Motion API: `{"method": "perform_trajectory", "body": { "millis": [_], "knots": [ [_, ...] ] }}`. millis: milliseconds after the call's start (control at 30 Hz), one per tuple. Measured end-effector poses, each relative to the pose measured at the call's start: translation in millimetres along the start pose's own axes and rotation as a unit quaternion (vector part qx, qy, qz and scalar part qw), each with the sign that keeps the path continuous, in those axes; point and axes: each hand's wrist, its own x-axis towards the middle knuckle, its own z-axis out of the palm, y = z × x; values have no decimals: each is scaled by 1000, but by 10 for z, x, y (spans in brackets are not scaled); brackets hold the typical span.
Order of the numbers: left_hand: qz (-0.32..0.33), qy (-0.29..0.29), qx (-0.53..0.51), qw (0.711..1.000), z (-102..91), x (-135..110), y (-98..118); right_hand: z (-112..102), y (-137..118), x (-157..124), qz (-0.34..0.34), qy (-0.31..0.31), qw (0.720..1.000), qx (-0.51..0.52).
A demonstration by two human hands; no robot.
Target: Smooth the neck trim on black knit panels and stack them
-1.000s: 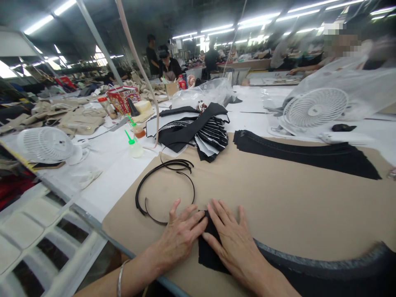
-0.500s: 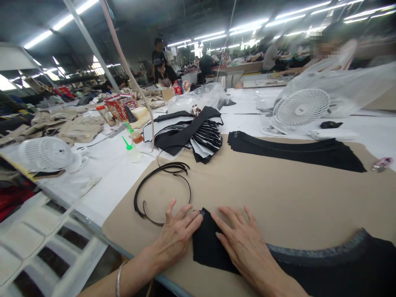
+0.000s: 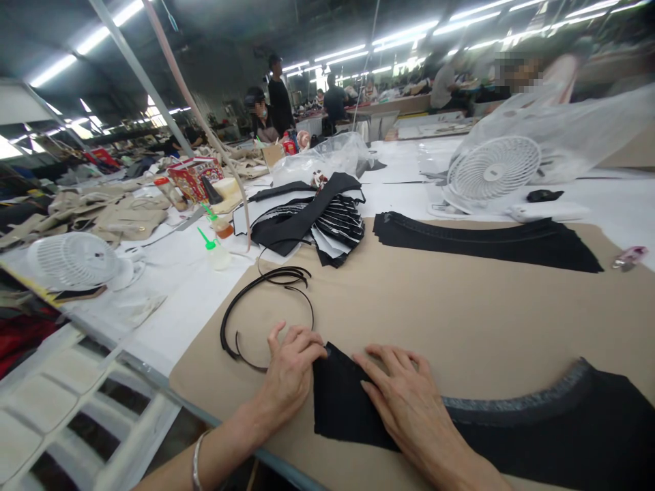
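Observation:
A long black fabric piece [image 3: 522, 429] with a curved, greyish upper edge lies across the front of the beige board. My left hand [image 3: 290, 365] is at its upper left corner, fingers bent and drawn together on the edge; the tips partly hide what they grip. My right hand [image 3: 409, 395] rests on the same piece a little to the right, fingers extended and lying flat, holding nothing. Behind my left hand, thin black strips [image 3: 228, 310] lie in loose loops on the board.
Stacked black curved pieces [image 3: 475, 242] lie on the board's [image 3: 460, 307] far side, beside a fanned black-and-white pile [image 3: 332, 218]. Two white fans [image 3: 494, 170], green-tipped bottles [image 3: 217, 256] and a pink-handled tool [image 3: 630, 257] surround it. Several people work behind.
My left hand has shifted slightly left and up, its fingers more bent at the fabric corner. My right hand stays on the piece. The view has turned slightly.

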Motion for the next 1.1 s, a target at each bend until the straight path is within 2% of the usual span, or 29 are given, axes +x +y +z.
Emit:
{"method": "perform_trajectory", "body": {
  "millis": [133,267,467,633,800,933,1100],
  "knots": [
    [-24,19,18,999,4,33,77,2,-5,-8,0,-3,1000,0],
    [20,0,3,1000,78,50,148,-13,-16,3,11,-3,1000,12],
    [24,-41,-33,998,169,73,134,-45,6,53,28,-45,998,13],
    [15,-27,-28,999,183,39,114,-67,45,98,24,-74,997,30],
    [41,3,-28,999,180,-71,116,-80,63,127,4,-88,995,41],
    [65,-13,-11,998,176,-151,117,-56,72,117,-22,-79,996,19],
    [60,-23,-7,998,209,-199,106,-15,101,95,-59,-62,996,-7]
  ]
}}
